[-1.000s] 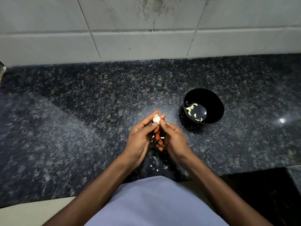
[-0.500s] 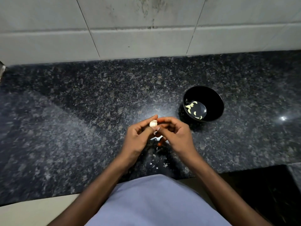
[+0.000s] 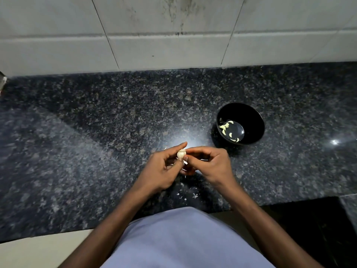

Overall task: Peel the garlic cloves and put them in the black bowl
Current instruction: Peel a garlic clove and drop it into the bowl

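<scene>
While pinched upright in the left hand (image 3: 161,167) over the speckled dark granite surface (image 3: 77,151), small white papery-skinned garlic piece (image 3: 181,154), steadied for peeling. Right hand (image 3: 210,165) curled, fingertips nipping at its skin. Loose white skin flakes (image 3: 185,196) below. Further right, round glossy black bowl (image 3: 251,113), near enough for dropping, already holding pale peeled cloves (image 3: 225,127).
</scene>
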